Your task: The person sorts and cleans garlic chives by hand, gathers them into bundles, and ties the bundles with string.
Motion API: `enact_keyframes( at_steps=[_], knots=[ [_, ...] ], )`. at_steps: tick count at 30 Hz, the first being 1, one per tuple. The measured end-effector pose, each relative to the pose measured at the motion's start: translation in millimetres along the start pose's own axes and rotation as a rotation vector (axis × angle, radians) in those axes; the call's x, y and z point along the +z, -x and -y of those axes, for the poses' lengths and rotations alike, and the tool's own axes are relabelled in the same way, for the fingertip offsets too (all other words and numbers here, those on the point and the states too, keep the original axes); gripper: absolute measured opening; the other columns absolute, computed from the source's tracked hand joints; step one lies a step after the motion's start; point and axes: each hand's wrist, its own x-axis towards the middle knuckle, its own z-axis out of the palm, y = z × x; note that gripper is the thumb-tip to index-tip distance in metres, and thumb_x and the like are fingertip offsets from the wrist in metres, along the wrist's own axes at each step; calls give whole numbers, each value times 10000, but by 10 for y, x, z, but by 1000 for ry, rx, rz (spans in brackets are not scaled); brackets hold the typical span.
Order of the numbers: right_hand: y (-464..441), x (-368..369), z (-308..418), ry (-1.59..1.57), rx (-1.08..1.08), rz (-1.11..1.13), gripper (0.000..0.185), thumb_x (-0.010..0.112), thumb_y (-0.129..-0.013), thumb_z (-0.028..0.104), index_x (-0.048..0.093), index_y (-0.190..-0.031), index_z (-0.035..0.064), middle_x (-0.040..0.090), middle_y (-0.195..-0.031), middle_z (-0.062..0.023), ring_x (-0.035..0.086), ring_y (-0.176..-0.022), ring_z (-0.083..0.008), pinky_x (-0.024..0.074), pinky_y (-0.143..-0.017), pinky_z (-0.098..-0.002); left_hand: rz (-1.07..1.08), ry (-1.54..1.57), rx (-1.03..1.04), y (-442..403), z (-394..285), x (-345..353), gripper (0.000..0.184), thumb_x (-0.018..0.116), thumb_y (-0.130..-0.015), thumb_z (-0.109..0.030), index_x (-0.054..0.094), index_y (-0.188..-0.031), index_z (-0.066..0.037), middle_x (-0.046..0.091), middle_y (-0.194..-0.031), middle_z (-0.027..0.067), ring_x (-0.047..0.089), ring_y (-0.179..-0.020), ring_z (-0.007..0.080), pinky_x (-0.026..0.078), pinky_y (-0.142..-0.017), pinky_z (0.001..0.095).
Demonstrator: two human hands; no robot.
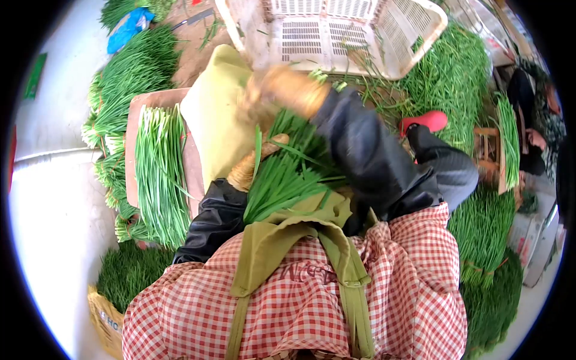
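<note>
Long green garlic chives point(282, 191) lie in a loose bunch across my lap. My left hand point(244, 171), in a tan glove, is closed around the left side of this bunch, with some leaves passing over it. Above the bunch, my right hand point(285, 89), also in a tan glove, is smeared by motion, so its fingers cannot be made out. Beside both hands, a yellow-green cloth point(213, 114) is draped over my leg. To the left, a tied bundle of garlic chives point(159, 168) rests on a brown board point(133, 174).
A white plastic crate point(354, 67) stands ahead, with loose leaves in it. Chive piles lie at left point(141, 78) and right point(450, 78). A blue plastic bag point(129, 30) is at upper left. Another person point(537, 114) sits at far right near a wooden stool point(487, 147).
</note>
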Motion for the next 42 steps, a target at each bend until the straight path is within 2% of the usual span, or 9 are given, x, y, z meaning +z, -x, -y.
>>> enact_keyframes(
  at_steps=[5,7,11,17,26,30,34,37,42],
  knots=[
    [1117,-1213,393,-24,546,-964,370,551,-880,328,589,-1097,30,635,-1052,-102,594,-990,-202,443,-875,-313,84,-217,-69,73,-116,219,335,698,-811,-192,589,-1087,-37,636,-959,53,619,-826,145,526,-751,263],
    [1858,-1444,259,730,815,-785,493,539,-881,416,580,-1121,-13,626,-1026,-99,561,-983,-192,431,-848,-302,113,-293,-86,8,-105,224,355,701,-809,-203,586,-1095,-29,637,-966,60,618,-836,145,524,-761,267],
    [2392,-640,516,-44,746,-595,392,522,-950,359,608,-1079,-1,618,-992,-54,558,-950,-149,431,-877,-296,232,-150,-118,-142,-30,-206,386,677,-826,-268,600,-1110,-18,622,-1045,85,611,-921,179,521,-821,296],
    [2265,27,893,206,570,-1182,157,549,-911,45,643,-1035,28,591,-824,-31,531,-752,-77,465,-674,-221,122,-89,104,-129,28,-130,342,646,-837,-332,634,-1027,-47,651,-938,96,633,-791,204,553,-731,330],
    [1658,386,777,847,729,-591,182,632,-844,237,637,-956,94,621,-718,-125,603,-616,-216,480,-589,-336,-87,-214,-40,-208,-77,-229,310,636,-841,-321,630,-976,-42,643,-864,69,620,-727,180,548,-677,308],
    [1436,392,1008,-530,775,-399,113,560,-865,169,584,-887,61,549,-602,-41,550,-532,-173,410,-475,-270,-127,-132,53,-170,-31,-211,282,640,-829,-293,625,-955,-41,639,-831,58,617,-694,176,544,-649,303],
    [1677,-145,1295,-860,-55,-726,142,553,-884,174,557,-892,32,518,-649,-2,514,-567,-118,396,-543,-213,-117,-164,76,-74,-88,-9,284,641,-828,-295,622,-955,-42,637,-825,54,615,-685,171,544,-641,305],
    [1757,-576,1141,105,222,-878,239,544,-909,213,635,-980,4,615,-896,-63,536,-800,-130,427,-778,-258,-32,-111,120,-110,0,-134,270,637,-834,-283,619,-962,-45,636,-822,53,610,-673,169,544,-637,307],
    [1565,-439,471,149,690,-688,341,652,-874,254,633,-1083,-14,635,-985,-70,558,-939,-138,440,-855,-271,2,-83,-79,-208,-59,-268,252,634,-836,-259,621,-973,-48,640,-827,59,609,-698,168,540,-663,304]
  ],
)
